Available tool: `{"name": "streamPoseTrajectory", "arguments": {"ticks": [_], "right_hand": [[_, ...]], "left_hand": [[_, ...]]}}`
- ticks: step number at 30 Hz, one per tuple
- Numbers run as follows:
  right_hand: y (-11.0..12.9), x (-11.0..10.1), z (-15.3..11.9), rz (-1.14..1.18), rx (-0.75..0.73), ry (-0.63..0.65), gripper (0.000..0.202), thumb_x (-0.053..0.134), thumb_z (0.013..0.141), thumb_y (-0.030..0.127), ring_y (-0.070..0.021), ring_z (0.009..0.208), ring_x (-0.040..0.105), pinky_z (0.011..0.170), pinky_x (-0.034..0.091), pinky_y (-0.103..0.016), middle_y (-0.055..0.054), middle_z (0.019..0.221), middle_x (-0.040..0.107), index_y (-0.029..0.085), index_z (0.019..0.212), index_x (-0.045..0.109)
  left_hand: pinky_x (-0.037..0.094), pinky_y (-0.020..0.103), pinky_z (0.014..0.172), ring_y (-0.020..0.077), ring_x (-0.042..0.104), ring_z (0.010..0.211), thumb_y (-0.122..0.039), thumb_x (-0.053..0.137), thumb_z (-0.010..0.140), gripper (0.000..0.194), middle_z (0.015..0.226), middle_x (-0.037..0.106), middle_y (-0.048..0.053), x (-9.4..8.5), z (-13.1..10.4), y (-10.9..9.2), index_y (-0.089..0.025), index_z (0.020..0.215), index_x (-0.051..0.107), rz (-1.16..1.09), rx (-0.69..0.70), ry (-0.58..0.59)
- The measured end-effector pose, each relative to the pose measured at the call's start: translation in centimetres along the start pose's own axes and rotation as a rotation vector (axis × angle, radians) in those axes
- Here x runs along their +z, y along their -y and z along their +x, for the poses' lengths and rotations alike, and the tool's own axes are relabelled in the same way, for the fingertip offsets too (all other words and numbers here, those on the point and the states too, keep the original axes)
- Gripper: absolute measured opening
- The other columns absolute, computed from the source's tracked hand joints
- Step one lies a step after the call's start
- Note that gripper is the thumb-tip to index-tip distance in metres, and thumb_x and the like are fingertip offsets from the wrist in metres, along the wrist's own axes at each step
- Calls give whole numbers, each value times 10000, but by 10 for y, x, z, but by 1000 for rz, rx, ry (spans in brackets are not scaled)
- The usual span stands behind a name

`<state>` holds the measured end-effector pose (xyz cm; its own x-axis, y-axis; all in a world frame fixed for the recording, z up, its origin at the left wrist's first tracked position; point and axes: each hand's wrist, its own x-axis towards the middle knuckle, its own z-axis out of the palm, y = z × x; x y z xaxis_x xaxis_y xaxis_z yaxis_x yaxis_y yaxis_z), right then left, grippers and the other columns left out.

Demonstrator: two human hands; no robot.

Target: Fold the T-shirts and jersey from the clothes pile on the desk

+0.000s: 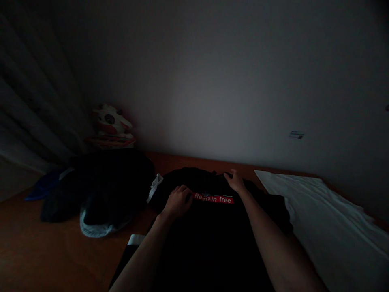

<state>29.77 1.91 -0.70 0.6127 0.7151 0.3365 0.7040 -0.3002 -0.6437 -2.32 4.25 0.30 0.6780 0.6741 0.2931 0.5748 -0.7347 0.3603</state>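
A black shirt (212, 235) lies spread on a brown wooden surface, with a red strip reading "Remain free" (214, 198) across its chest. My left hand (179, 200) rests on the shirt at the left end of the strip, its fingers bent; whether it pinches cloth is too dark to tell. Near the collar, to the right of the strip, my right hand (235, 181) touches the fabric with thumb and fingers apart. White edging shows at both sleeves of the shirt.
Dark clothes (112, 186) are heaped at the left, beside a blue cloth (45, 186). A white cloth (322, 211) lies flat at the right. Behind the heap sits a cow plush (111, 121) on stacked items. A wall and a curtain (33, 93) stand beyond.
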Motion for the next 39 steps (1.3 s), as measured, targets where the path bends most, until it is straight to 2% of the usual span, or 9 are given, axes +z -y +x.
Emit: {"name": "streamPoseTrajectory", "arguments": {"ticks": [3, 6, 12, 15, 22, 27, 33, 35, 39], "right_hand": [[-1, -10, -3, 34, -12, 6, 294, 672, 713, 258, -263, 1002, 698, 909, 515, -389, -105, 998, 751, 176, 995, 671], [1, -30, -15, 76, -54, 10, 200, 614, 722, 249, -237, 903, 705, 854, 528, -362, -47, 862, 752, 208, 891, 713], [4, -73, -70, 143, -207, -85, 293, 571, 762, 275, -219, 910, 670, 877, 524, -350, -71, 968, 712, 203, 978, 755], [-4, -78, -95, 129, -238, -138, 348, 589, 751, 260, -218, 810, 645, 788, 538, -349, -64, 880, 660, 188, 1050, 752], [-19, -74, -118, 64, -281, -6, 225, 596, 782, 202, -179, 725, 622, 726, 524, -305, -16, 810, 607, 230, 940, 754], [-14, -85, -123, 90, -352, -42, 302, 563, 803, 130, -181, 798, 633, 782, 529, -305, -28, 896, 625, 239, 1036, 720], [-10, -94, -127, 95, -398, 2, 305, 589, 798, 123, -183, 815, 645, 783, 525, -301, -24, 907, 624, 247, 1045, 717], [-10, -96, -128, 110, -427, 11, 314, 579, 798, 116, -179, 822, 645, 788, 525, -298, -22, 918, 631, 253, 1047, 713], [-10, -96, -128, 125, -456, 0, 323, 568, 797, 111, -177, 819, 638, 793, 523, -295, -19, 904, 638, 258, 1049, 707]], "left_hand": [[482, 389, 991, 234, 651, 1021, -244, 518, 942, 210, 1099, 698, 87, -1, 0, -1, -213, 1018, 712, 3, -7, 4], [490, 379, 972, 228, 646, 1016, -233, 519, 940, 210, 1104, 696, 81, -3, 1, -2, -220, 1016, 714, 0, -11, 16], [493, 382, 941, 231, 639, 1009, -255, 525, 948, 205, 1088, 693, 82, -3, 3, -1, -217, 1012, 716, -14, -31, 22], [498, 387, 937, 236, 644, 997, -283, 526, 956, 208, 1094, 695, 88, 0, 4, 2, -206, 1017, 709, -18, -30, -4], [537, 362, 910, 225, 686, 976, -405, 518, 951, 278, 1069, 727, 72, -6, 2, -4, -213, 1096, 655, -195, -102, -107], [556, 350, 873, 215, 684, 929, -380, 502, 943, 293, 1123, 695, 88, -14, 31, -27, -199, 1131, 636, -144, -123, -208], [491, 383, 1016, 297, 611, 1227, -310, 580, 877, 443, 1320, 619, 169, -20, 83, -65, -138, 1285, 588, 235, -163, 91], [515, 431, 972, 353, 631, 1196, -306, 644, 812, 457, 1285, 645, 195, -19, 90, -72, -134, 1236, 632, 269, -192, 157], [547, 478, 863, 401, 702, 1041, -246, 664, 762, 256, 1077, 733, 213, -18, 93, -72, -145, 991, 718, 285, -287, 205]]}}
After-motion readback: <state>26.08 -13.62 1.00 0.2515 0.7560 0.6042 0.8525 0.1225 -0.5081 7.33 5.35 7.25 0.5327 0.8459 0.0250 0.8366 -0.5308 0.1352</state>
